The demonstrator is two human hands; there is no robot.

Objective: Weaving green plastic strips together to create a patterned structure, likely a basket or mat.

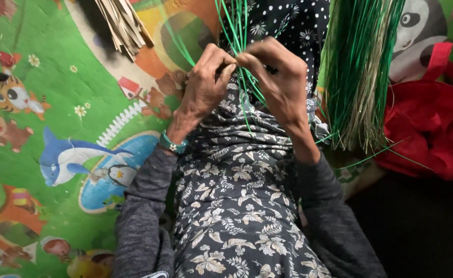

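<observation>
Fingers (221, 64) of the left hand (203, 87) and those of the right hand (278, 77) meet tip to tip, pinched tight on a few thin green strands (242, 31) that run up from the pinch and also trail down below it over the lap. Just right of the fingers hangs a thick bundle of green and pale straw-like strips (357, 72), its loose ends fanning downward; beyond it lies a red cloth bag (432, 128). Up and left of the fingers sits a sheaf of flat tan slats (123, 23) on a colourful cartoon-animal floor mat (56, 103). Below the fingers spreads a dark floral-print skirt (236, 206). Both forearms, in grey knit sleeves (139, 216), rise from the lower edge and bend inward at the wrists; a teal wristband (172, 144) circles the left wrist. Nothing covers the pinch itself
</observation>
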